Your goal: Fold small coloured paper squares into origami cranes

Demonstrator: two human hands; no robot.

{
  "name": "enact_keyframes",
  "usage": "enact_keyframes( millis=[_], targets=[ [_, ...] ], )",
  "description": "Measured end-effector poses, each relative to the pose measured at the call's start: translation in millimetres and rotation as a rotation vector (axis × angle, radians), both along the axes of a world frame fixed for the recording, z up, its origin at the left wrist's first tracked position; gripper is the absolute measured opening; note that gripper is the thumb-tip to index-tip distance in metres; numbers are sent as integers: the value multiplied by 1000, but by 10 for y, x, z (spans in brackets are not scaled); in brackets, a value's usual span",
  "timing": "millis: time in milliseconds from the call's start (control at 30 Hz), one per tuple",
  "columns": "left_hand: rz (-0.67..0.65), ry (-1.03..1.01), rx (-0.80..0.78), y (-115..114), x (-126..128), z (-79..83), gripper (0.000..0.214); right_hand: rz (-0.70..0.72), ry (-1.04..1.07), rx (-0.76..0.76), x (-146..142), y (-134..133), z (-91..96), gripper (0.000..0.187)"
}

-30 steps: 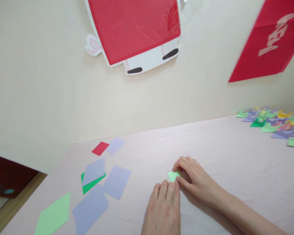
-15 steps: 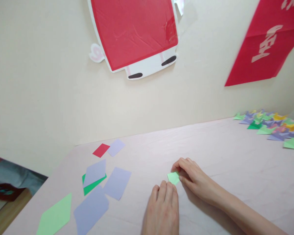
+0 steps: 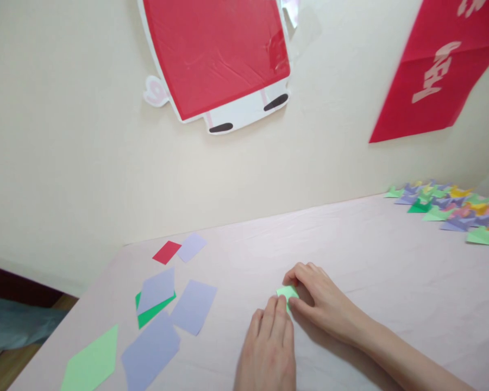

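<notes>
A small light green folded paper (image 3: pixel 286 292) lies on the pale pink table (image 3: pixel 375 260) in front of me. My right hand (image 3: pixel 315 298) curls over its right side, with thumb and fingers pinching its edge. My left hand (image 3: pixel 269 347) rests palm down just below the paper, fingertips pressed together against its lower edge. Most of the paper is hidden under the fingers.
Loose paper sheets lie at the left: a red one (image 3: pixel 167 252), several lavender ones (image 3: pixel 193 307), a dark green one (image 3: pixel 155 309) and a light green one (image 3: pixel 92 364). A heap of folded coloured paper shapes (image 3: pixel 452 209) sits at the far right. The wall carries red posters (image 3: pixel 215 49).
The view has shifted slightly. Both hands stay on the green paper; the left fingertips have crept up onto its lower edge and less of the paper shows.
</notes>
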State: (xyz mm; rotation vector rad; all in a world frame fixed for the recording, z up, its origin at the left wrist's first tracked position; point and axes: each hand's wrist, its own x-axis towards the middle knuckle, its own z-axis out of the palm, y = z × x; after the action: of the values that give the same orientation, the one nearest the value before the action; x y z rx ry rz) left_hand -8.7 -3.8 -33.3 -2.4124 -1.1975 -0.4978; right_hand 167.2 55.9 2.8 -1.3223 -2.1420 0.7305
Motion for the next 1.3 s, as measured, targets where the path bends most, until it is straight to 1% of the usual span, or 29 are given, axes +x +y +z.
enact_keyframes(
  millis=[100,200,267,333,500,600,667,767,833,900,1000,1067,1167,1300],
  targets=[
    [-5,-18,-66,26,14,59,35,1,7,10,-3,6,-23,24],
    [-8,-37,-210,43,4,96,38,20,61,-24,39,44,-76,31],
    [-18,-72,-283,53,-10,117,44,28,102,-43,70,68,-111,34],
    [-38,-127,-341,60,-20,146,47,26,137,-55,89,77,-131,33],
    [-51,-274,-447,55,-2,227,42,27,156,-36,74,48,-101,27],
    [-38,-312,-487,60,10,235,47,42,150,-18,55,32,-77,23],
    [-54,-329,-474,81,2,233,47,41,164,-6,51,30,-79,19],
    [-136,-305,-448,134,-26,244,43,3,214,-1,56,29,-98,15],
    [-195,-297,-468,166,-45,255,38,-7,238,-4,64,25,-105,15],
    [-206,-342,-497,188,-59,258,32,7,253,-7,73,18,-96,15],
    [-142,-409,-518,200,-78,244,26,42,276,-2,82,2,-57,16],
    [-84,-423,-510,205,-90,232,22,94,256,11,80,-12,-23,17],
    [-3,-435,-482,211,-100,229,15,163,139,35,57,-36,21,17],
    [61,-405,-427,213,-99,260,6,160,4,21,18,-49,49,16]
  ],
)
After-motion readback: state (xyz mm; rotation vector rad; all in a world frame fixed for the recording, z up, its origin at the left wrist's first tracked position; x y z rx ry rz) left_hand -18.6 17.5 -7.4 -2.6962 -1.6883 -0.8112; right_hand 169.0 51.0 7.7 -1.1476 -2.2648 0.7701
